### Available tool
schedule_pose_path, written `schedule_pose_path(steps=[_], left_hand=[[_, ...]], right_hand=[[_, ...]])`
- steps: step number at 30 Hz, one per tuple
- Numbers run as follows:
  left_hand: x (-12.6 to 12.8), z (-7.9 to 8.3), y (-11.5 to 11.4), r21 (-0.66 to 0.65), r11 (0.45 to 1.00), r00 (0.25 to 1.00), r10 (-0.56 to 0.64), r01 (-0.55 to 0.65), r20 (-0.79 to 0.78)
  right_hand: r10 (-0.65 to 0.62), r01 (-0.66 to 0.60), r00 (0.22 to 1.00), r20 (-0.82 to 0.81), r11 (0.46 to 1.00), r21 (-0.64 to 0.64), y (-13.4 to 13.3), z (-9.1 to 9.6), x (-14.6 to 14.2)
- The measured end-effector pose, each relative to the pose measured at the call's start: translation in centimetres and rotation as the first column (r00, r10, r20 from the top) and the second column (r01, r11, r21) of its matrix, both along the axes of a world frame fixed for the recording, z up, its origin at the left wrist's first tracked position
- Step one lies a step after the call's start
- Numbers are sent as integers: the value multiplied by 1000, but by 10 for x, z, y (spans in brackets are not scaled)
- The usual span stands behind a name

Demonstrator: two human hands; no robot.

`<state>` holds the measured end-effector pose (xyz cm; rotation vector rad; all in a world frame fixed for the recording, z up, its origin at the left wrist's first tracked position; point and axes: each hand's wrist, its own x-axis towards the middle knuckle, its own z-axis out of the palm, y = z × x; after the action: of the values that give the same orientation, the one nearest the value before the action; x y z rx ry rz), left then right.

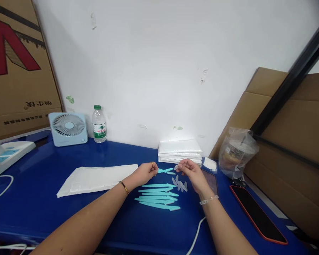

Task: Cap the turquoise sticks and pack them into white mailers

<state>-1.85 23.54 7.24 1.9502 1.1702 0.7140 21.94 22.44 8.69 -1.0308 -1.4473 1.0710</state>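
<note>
My left hand is closed, its fingertips pinching the handle end of a turquoise eyebrow razor. Another turquoise razor appears to lie under or across it; the overlap is hard to make out. Just right of its blade end, my right hand pinches a small translucent blade cap, apart from the razor. Several loose blade caps lie in a small heap below the right fingers. Nearer to me, several turquoise eyebrow razors rest side by side on the blue table, blade ends to the right.
A white padded envelope lies left, with a stack of white envelopes against the wall. Around stand a fan, water bottle and bagged drink. A phone and white cable are at right.
</note>
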Motion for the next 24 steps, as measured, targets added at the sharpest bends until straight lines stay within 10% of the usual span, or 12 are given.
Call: schedule_pose_path(steps=[15,24], left_hand=[[1,2,-3,162,987,993,17,3,-119],[5,3,0,398,915,932,195,-61,-306]], right_hand=[[16,-20,946,322,1000,9,5,-18,-7],[-176,69,676,715,982,177,9,-21,1]])
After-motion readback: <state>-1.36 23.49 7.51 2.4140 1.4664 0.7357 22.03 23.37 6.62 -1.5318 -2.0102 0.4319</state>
